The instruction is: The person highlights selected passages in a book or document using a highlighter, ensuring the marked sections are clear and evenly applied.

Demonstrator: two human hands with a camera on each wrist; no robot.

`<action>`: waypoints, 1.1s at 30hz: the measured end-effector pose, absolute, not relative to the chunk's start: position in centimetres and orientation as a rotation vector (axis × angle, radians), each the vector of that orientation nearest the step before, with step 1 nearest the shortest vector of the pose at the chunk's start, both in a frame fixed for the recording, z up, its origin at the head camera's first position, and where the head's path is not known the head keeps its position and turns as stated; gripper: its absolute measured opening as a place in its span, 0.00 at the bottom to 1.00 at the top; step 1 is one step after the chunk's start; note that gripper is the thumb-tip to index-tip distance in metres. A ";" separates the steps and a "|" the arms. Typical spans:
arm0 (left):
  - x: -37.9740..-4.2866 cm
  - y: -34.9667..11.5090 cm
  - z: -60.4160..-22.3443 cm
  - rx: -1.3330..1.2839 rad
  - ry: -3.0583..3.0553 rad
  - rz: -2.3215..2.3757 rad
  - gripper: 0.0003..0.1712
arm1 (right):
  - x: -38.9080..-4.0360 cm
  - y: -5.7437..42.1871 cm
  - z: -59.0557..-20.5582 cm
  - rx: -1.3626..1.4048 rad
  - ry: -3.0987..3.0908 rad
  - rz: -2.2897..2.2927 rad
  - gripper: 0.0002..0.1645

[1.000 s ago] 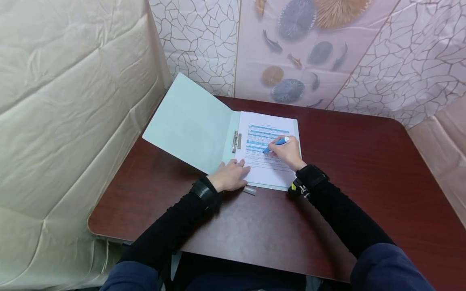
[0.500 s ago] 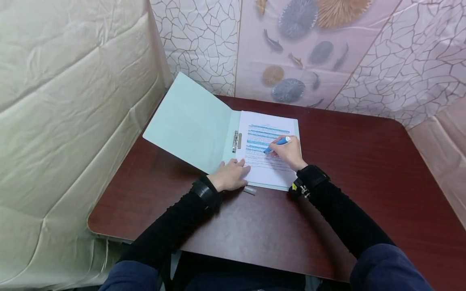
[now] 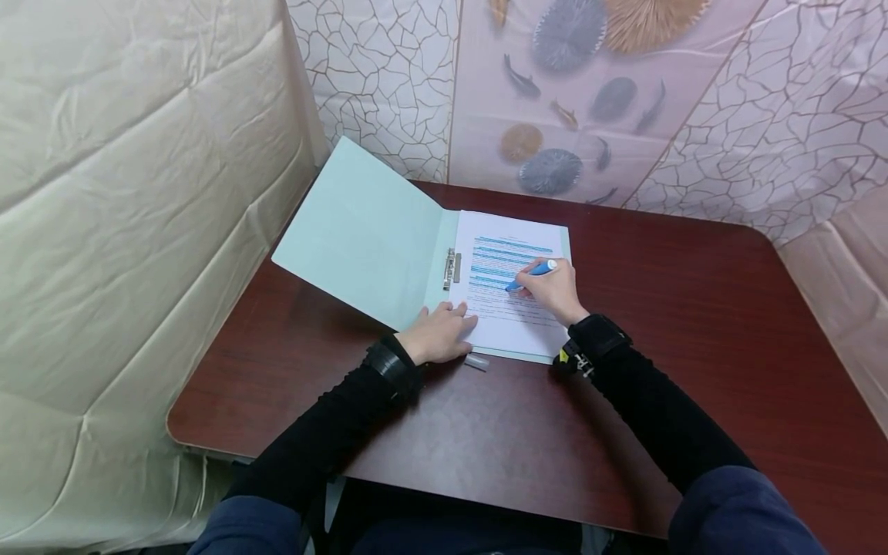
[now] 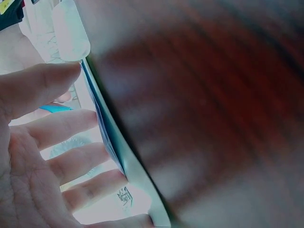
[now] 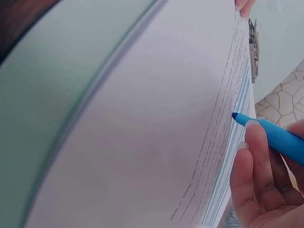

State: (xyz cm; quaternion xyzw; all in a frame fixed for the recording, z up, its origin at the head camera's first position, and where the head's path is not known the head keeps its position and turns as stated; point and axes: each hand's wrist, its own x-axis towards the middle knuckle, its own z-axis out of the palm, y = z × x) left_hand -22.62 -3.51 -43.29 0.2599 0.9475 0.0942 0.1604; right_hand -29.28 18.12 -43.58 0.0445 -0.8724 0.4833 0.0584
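My right hand (image 3: 553,291) pinches a blue highlighter (image 3: 533,273) over a printed sheet (image 3: 513,327). In the right wrist view the highlighter's dark blue tip (image 5: 234,115) is right at a line of text, beside lines marked in blue. The sheet lies in an opened pale green folder (image 3: 368,231) with a metal clip (image 3: 448,270) along its spine. My left hand (image 3: 437,334) rests with spread, fairly straight fingers on the sheet's lower left corner and the folder edge. Close to its thumb, a translucent cap (image 3: 476,362) lies at the folder's front edge.
The folder lies on a dark reddish-brown table (image 3: 694,331), its cover spread to the left. A cream draped cloth (image 3: 139,231) hangs along the left side. Behind the table hangs a patterned cloth (image 3: 388,85).
My right hand and the highlighter have slid slightly rightward along the text. The left hand stays in place on the sheet.
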 end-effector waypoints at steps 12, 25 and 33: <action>-22.6 -3.4 -43.3 0.749 2.711 0.271 0.32 | -29.2 18.4 -43.6 0.090 -2.655 1.486 0.07; -22.5 -3.5 -43.3 0.749 2.711 0.271 0.32 | -29.3 18.7 -43.7 0.113 -2.650 1.482 0.07; -22.5 -3.4 -43.3 0.745 2.708 0.264 0.32 | -29.4 18.8 -43.8 0.112 -2.659 1.468 0.07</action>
